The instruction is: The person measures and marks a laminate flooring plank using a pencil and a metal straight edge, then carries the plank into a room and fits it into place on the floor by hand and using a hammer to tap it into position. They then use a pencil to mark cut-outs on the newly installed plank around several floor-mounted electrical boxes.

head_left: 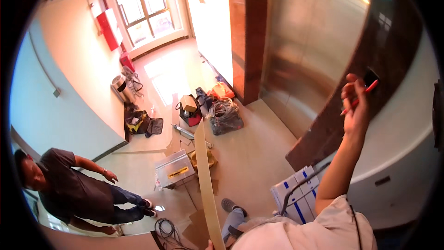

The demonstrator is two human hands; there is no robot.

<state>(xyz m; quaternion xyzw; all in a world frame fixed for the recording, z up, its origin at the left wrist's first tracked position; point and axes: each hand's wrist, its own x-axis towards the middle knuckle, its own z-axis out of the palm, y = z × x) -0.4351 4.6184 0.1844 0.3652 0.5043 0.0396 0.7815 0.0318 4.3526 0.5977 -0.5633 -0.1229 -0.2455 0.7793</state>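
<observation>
My right hand (356, 99) is raised at the right side of the head view, closed on a red pen (372, 84). It is in front of a small black panel (370, 76) on the dark stone frame (386, 37) beside steel elevator doors (310, 41). At the lower edge, my left hand (210, 245) is mostly out of view, its fingers against a long pale board (208, 190) that it grips; the board slants upward through the middle. Below the board's top, a silver metal box (169, 163) with a yellow handle lies on the tiled floor.
A co-worker (74, 190) in dark clothes is at the lower left. Tool bags (187, 116), a cable coil (224, 113), an orange case (223, 90), a steel bin (121, 87) and loose cables (166, 231) lie around. White cartons (296, 194) on a trolley are at lower right.
</observation>
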